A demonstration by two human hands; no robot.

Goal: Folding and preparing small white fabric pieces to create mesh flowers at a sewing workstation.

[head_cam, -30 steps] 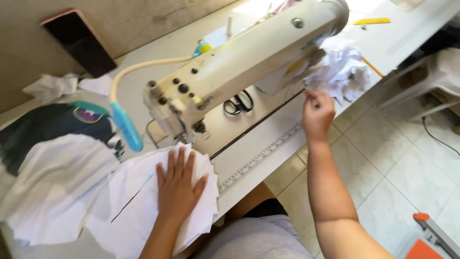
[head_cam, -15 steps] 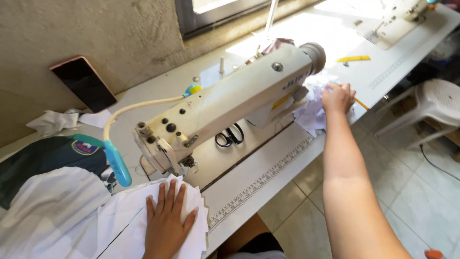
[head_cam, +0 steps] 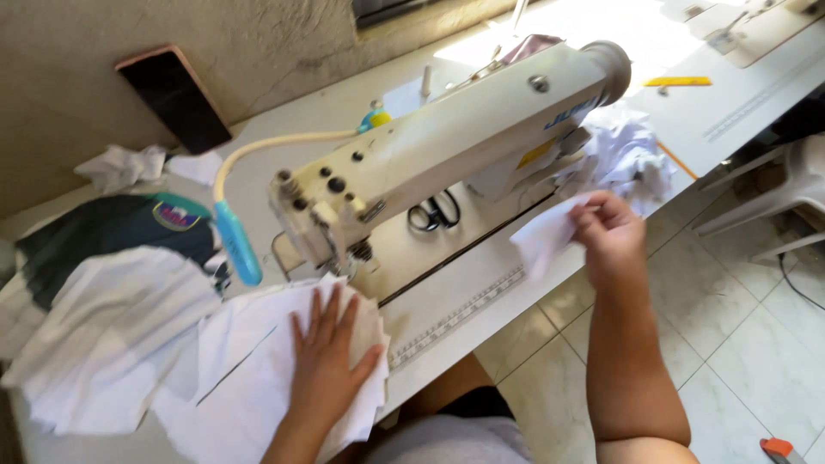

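Rough plaster wall backs a pale sewing table point(head_cam: 481, 301), its near edge hiding the person's lap. Right hand point(head_cam: 608, 230) pinches a small white fabric piece point(head_cam: 543, 241), soft and blurred, fingers closed on its right edge; just beyond the grip lies a crumpled white pile point(head_cam: 632, 159). Left hand point(head_cam: 331, 348) lies flat, fingers spread, on stacked white cloth point(head_cam: 249, 369); past its fingertips the cream sewing machine point(head_cam: 447, 150) hides the needle.

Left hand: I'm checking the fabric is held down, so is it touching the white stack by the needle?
Touching. The head view shows the left hand pressed flat, fingers spread, on the white fabric stack.
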